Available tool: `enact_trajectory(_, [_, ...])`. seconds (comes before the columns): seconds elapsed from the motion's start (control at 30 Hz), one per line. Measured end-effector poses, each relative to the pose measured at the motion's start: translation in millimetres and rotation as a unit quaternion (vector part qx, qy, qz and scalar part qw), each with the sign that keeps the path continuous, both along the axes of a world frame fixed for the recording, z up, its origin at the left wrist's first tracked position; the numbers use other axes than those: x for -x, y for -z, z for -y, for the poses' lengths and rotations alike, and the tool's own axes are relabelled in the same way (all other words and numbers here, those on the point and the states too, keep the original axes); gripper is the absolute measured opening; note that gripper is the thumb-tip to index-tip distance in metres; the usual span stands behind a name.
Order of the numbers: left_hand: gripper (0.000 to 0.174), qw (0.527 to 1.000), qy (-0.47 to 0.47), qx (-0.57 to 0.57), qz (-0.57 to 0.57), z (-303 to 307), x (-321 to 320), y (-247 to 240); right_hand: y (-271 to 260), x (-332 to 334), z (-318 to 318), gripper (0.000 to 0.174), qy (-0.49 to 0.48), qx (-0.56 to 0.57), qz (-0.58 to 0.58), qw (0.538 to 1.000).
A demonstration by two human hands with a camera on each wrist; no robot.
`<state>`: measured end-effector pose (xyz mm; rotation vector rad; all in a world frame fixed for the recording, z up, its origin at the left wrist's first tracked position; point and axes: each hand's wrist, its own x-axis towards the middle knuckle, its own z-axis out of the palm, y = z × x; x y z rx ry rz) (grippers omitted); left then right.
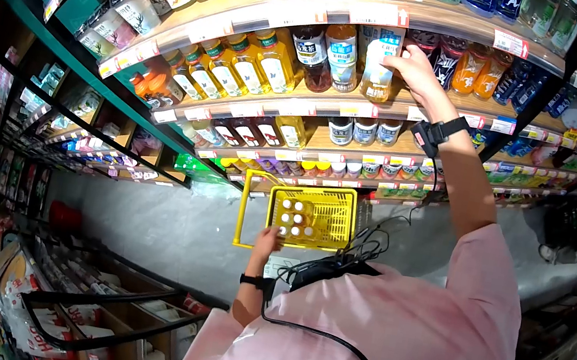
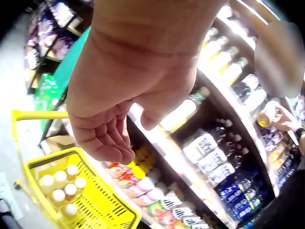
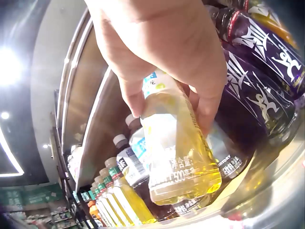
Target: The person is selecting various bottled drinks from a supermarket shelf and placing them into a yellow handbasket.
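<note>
My right hand (image 1: 414,70) grips a plastic drink bottle (image 3: 174,143) with a pale label and yellow liquid, thumb on one side and fingers on the other. The bottle is at the front of the middle shelf, its lower end toward the camera in the right wrist view; the hand covers its top. My left hand (image 2: 107,105) hangs with fingers loosely curled and holds nothing. It is nearest to a yellow shopping basket (image 1: 353,225), by its left side in the head view. Several white-capped bottles (image 1: 297,220) stand together in the left part of that basket.
Brown tea bottles (image 1: 341,55) and yellow drink bottles (image 1: 242,69) line the shelf left of my right hand. Dark and orange bottles (image 1: 471,69) are to its right. A shelf edge (image 1: 308,19) with price tags runs above. A black shopping cart (image 1: 105,317) is at lower left.
</note>
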<state>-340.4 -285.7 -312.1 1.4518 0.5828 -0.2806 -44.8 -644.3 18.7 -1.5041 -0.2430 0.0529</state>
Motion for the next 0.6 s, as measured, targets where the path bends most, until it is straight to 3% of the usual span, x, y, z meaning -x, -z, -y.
enact_trajectory(0.07, [0.034, 0.998, -0.039, -0.001, -0.044, -23, 39, 53, 9, -20, 1, 0.043, -0.035, -0.019, 0.044, 0.998])
enact_trajectory(0.13, [0.035, 0.988, -0.026, 0.007, -0.149, -34, 74, 66, 22, -34, -1, 0.050, -0.018, 0.014, 0.092, 0.995])
enact_trajectory(0.2, [0.041, 0.983, -0.060, 0.069, -0.162, -49, 116, 105, 36, -38, -7, 0.053, 0.010, 0.006, 0.093, 0.996])
enact_trajectory(0.23, [0.043, 0.973, -0.076, 0.046, -0.214, -49, 131, 107, 47, -42, -9, 0.062, 0.012, 0.050, 0.165, 0.985])
enact_trajectory(0.27, [0.044, 0.971, -0.074, 0.037, -0.226, -53, 150, 112, 58, -45, -12, 0.066, 0.023, 0.091, 0.161, 0.983])
enact_trajectory(0.33, [0.043, 0.961, -0.109, 0.078, -0.243, -59, 182, 135, 70, -51, -13, 0.064, -0.024, -0.033, 0.145, 0.989])
enact_trajectory(0.47, [0.041, 0.967, -0.113, 0.096, -0.205, -54, 216, 139, 80, -47, -13, 0.061, -0.006, -0.005, 0.161, 0.987])
enact_trajectory(0.53, [0.040, 0.960, -0.091, 0.078, -0.254, -53, 220, 141, 83, -47, -13, 0.063, 0.066, 0.138, 0.201, 0.968])
enact_trajectory(0.6, [0.041, 0.961, -0.082, 0.092, -0.250, -57, 222, 147, 85, -48, -13, 0.064, 0.063, 0.116, 0.195, 0.972])
